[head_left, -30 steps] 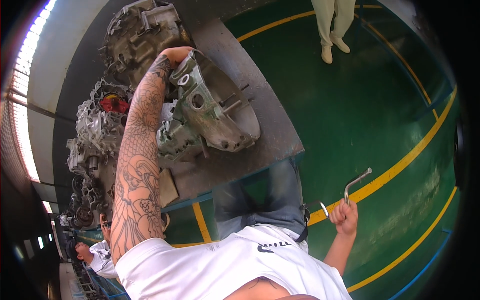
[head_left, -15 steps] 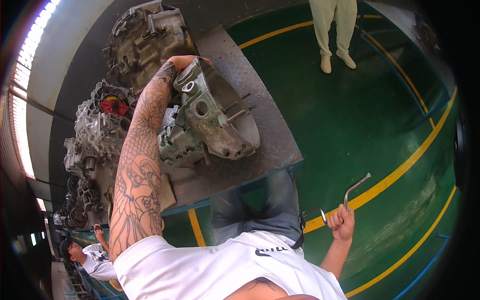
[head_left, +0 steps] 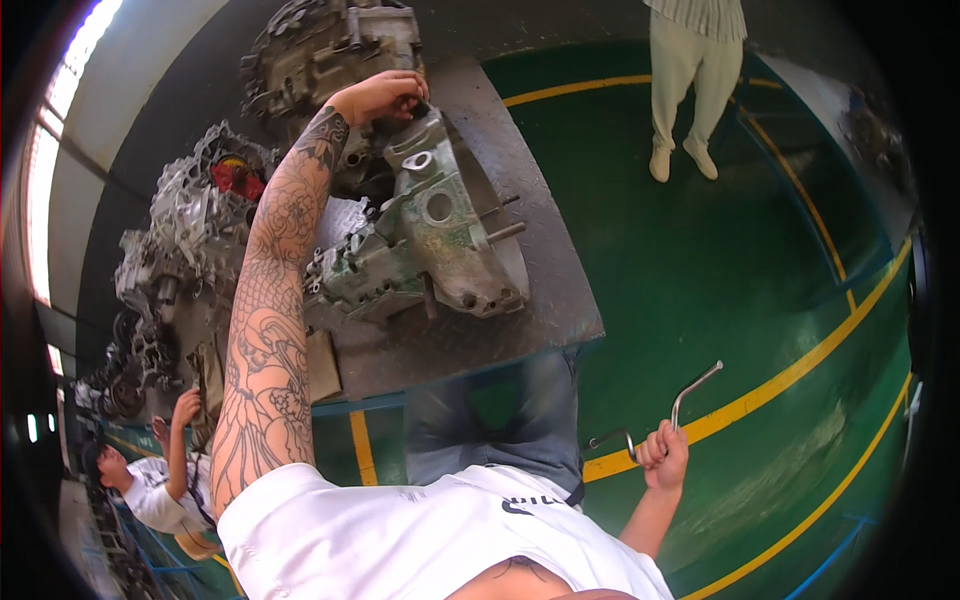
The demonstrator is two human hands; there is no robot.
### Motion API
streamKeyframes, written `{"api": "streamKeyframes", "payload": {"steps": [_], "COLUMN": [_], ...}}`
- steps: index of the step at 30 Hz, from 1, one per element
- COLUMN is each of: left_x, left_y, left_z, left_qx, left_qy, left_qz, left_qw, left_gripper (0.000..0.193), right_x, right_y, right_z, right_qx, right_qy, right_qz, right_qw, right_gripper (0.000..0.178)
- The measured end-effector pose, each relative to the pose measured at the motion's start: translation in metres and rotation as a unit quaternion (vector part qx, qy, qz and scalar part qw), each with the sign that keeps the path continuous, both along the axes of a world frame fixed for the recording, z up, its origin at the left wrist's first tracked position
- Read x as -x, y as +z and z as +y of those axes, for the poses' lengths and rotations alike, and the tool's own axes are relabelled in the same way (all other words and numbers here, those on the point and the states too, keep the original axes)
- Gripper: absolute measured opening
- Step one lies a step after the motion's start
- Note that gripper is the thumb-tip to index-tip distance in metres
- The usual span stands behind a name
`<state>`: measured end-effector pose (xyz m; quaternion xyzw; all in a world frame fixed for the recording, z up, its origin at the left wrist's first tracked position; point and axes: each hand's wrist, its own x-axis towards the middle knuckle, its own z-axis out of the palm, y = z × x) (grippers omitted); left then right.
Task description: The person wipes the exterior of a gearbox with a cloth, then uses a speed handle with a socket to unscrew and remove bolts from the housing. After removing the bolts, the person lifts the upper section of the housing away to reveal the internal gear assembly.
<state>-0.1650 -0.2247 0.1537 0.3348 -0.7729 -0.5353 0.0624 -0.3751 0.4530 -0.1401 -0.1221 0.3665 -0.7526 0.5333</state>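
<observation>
On the near part of the metal bench lies a greenish-grey gearbox housing (head_left: 437,225), its flared bell end to the right and studs sticking out. My left hand (head_left: 380,97) hangs at the housing's far upper edge, with its fingers curled together. Whatever they pinch, if anything, is too small or hidden to make out. Off to the right of the bench, my right hand (head_left: 664,455) is wrapped round a bent steel speed brace (head_left: 695,388). One end of the brace points up and away; its crank bend shows left of the fist.
A second gearbox (head_left: 335,45) stands at the far end of the bench plate (head_left: 560,300). Silvery castings (head_left: 200,205), one with a red part (head_left: 236,180), crowd the left. Someone in pale trousers (head_left: 690,85) stands far right; another person (head_left: 160,490) is at lower left.
My left hand has come up from behind the housing's far edge, its fingers now showing curled. My right hand keeps the speed brace. The lower-left person has raised their hands.
</observation>
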Motion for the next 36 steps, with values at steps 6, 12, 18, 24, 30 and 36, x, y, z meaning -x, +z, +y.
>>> {"api": "streamKeyframes", "payload": {"steps": [6,12,18,24,30,36], "left_x": [-0.093,-0.258,-0.407,-0.434,-0.415,-0.305], "left_y": [0.009,-0.056,-0.187,-0.267,-0.246,-0.218], "left_z": [0.064,0.173,0.293,0.325,0.330,0.421], "left_qx": [-0.013,0.055,0.089,0.292,0.424,0.250], "left_qy": [0.010,0.182,0.474,0.497,0.429,0.332], "left_qz": [0.243,0.492,0.398,0.026,-0.111,0.195], "left_qw": [0.970,0.850,0.780,0.817,0.790,0.888], "left_gripper": [0.014,0.019,0.021,0.021,0.033,0.034], "right_x": [0.004,0.010,0.014,0.010,-0.028,-0.081], "right_y": [0.007,0.011,0.030,0.067,0.086,0.115], "right_z": [0.004,0.011,-0.007,-0.054,-0.069,-0.085], "right_qx": [-0.013,-0.027,-0.002,-0.079,0.003,0.082], "right_qy": [0.021,0.062,0.145,0.201,0.297,0.372], "right_qz": [0.034,0.074,0.107,0.159,0.229,0.291], "right_qw": [0.999,0.995,0.984,0.963,0.927,0.878], "right_gripper": [0.045,0.044,0.043,0.038,0.036,0.040]}}
